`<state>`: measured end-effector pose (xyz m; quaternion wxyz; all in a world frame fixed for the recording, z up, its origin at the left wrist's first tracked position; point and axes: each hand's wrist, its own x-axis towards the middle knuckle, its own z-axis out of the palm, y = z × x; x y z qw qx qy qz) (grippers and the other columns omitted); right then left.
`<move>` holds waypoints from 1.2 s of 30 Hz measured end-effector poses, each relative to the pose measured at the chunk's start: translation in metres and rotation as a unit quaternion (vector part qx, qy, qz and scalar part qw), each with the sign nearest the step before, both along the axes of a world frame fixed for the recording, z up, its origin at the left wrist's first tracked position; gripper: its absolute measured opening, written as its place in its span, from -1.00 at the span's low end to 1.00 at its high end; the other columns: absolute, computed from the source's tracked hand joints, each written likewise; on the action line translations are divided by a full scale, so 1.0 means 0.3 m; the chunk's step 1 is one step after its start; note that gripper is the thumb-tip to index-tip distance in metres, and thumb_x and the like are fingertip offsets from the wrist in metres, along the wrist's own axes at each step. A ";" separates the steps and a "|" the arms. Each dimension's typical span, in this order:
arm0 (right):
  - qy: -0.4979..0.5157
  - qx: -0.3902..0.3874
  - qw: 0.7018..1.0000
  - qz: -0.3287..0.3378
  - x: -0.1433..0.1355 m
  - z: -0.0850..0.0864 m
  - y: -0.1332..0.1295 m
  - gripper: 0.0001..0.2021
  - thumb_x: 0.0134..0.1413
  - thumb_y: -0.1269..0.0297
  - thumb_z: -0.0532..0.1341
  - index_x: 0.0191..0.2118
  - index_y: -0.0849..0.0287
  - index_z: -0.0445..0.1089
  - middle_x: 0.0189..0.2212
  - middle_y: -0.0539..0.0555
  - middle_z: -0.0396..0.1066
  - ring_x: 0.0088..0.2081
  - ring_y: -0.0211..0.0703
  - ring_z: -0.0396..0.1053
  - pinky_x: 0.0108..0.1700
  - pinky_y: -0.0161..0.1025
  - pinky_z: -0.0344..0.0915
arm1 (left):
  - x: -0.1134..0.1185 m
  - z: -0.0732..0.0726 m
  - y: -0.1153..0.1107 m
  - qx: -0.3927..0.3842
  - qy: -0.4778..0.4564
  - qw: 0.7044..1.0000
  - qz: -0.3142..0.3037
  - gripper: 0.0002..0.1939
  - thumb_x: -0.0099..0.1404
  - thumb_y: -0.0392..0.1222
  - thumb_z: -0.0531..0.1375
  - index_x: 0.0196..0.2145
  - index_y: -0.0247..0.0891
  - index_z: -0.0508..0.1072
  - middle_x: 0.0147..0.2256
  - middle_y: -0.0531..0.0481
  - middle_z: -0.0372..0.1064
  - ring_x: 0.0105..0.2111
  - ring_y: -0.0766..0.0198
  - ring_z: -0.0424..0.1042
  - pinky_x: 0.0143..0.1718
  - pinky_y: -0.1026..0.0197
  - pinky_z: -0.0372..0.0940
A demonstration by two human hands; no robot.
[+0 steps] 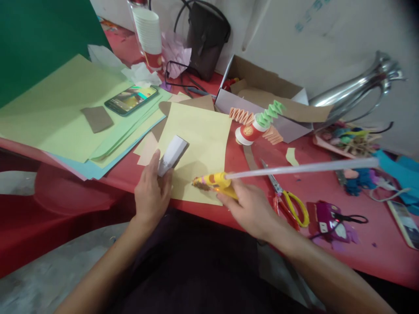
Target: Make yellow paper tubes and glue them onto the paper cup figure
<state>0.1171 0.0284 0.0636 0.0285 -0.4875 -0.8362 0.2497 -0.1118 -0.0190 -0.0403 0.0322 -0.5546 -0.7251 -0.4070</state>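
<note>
My left hand (pixel 153 187) holds a small folded white piece (pixel 171 155) between thumb and fingers, above the left edge of a pale yellow sheet (pixel 206 131). In my right hand (pixel 250 205) is a yellow glue gun (pixel 216 181), with a long translucent glue stick (pixel 301 168) sticking out of its back. The gun's dark, stained nozzle points left over the lower part of the sheet, apart from the white piece. Behind the sheet's right side, a red and white paper cup (pixel 250 130) lies tilted with folded orange and green paper strips on it.
Yellow-handled scissors (pixel 294 208) lie right of my right hand, by a purple pouch (pixel 332 222). A phone (pixel 131 99) rests on coloured paper at left. An open box (pixel 265 89), metal pitcher (pixel 356 89), stacked cups (pixel 149 37) and black bag (pixel 207 39) stand behind.
</note>
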 end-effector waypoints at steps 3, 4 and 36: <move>0.008 -0.034 0.999 0.026 0.016 0.017 -0.050 -0.70 0.35 0.11 0.06 0.05 0.12 0.35 -0.14 0.18 0.59 -0.12 0.14 0.55 -0.13 -0.04 0.41 | 0.001 0.002 0.001 -0.006 -0.006 1.000 0.002 -0.38 0.37 -0.14 0.18 0.34 -0.19 0.18 0.21 -0.26 0.35 0.08 -0.01 0.46 0.00 0.05 0.41; 0.008 -0.033 0.999 0.023 0.019 0.016 -0.051 -0.70 0.35 0.11 0.06 0.04 0.12 0.35 -0.14 0.18 0.60 -0.13 0.15 0.55 -0.14 -0.04 0.41 | 0.001 0.001 0.001 -0.007 -0.007 1.000 0.004 -0.38 0.37 -0.14 0.18 0.34 -0.19 0.18 0.20 -0.26 0.36 0.07 -0.01 0.46 0.00 0.05 0.40; 0.204 -0.069 0.904 -0.370 0.591 -0.032 0.242 -0.78 0.13 0.08 0.23 -0.33 0.13 0.43 -0.42 0.16 0.47 -0.44 -0.22 0.44 -0.41 -0.15 0.23 | 0.003 0.145 -0.036 -0.012 -0.020 0.986 -0.166 -0.71 0.34 -0.23 0.22 0.02 -0.11 0.49 -0.04 -0.10 0.41 0.00 0.10 0.43 0.07 0.04 0.34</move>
